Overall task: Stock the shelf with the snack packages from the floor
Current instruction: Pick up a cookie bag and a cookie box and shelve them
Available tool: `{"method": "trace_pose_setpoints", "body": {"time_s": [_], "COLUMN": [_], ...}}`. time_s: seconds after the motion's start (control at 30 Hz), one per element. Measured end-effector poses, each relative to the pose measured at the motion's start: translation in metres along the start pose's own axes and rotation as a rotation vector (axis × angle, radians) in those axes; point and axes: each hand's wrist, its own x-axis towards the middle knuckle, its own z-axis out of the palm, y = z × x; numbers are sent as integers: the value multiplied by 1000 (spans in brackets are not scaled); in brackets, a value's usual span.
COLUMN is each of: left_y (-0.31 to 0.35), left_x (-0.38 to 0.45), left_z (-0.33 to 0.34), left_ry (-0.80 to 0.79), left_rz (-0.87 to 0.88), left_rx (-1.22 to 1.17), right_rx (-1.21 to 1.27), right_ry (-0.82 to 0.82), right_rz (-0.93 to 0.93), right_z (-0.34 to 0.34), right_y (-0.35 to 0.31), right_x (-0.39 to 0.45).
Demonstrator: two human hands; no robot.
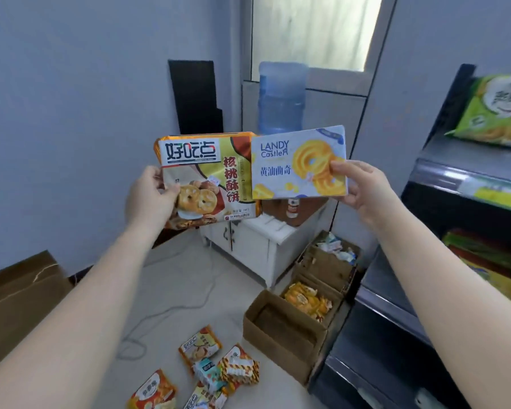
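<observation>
Two packs held up at chest level, faces to camera, edges touching or slightly overlapping in the middle. Orange walnut-cookie pack (208,180): left hand (151,196) clamps its left edge, thumb on the front over the cookie picture, fingers behind. White Landy Castle box (300,163): right hand (359,185) pinches its right edge, thumb on front, fingers behind. Both arms stretched forward.

More snack packs on floor (219,370) below, loose cluster of five or so, orange ones plus one teal, some overlapping. Right of them a row of open cardboard boxes (289,332) along the shelf base: nearest looks empty, next holds orange packs, farthest holds pale wrappers.

Shelf (455,172) at right edge, dark frame, grey tiers. Green cookie pack (499,110) lies on the top visible tier, more green/yellow packs lower down, blurred.

Behind the held packs: blue water jug (281,95) on a white cabinet (248,243). Cable trails across the floor. Brown carton at left edge.
</observation>
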Motion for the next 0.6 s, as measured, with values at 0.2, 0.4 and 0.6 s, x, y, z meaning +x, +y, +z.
{"method": "trace_pose_setpoints", "body": {"time_s": [0.2,0.4,0.6], "left_y": [88,178,272], "left_x": [-6,-34,-80], "left_z": [47,98,163], "left_ry": [-91,-167,-281], "left_rz": [189,356,458], "left_rx": [-119,-188,-296], "right_rx": [-12,-24,-22], "right_ry": [207,371,514], "right_rz": [-137,-248,-299], "right_z": [-72,-152,-257], "right_y": [-66,-109,-147], "right_x": [-38,-73,-104]}}
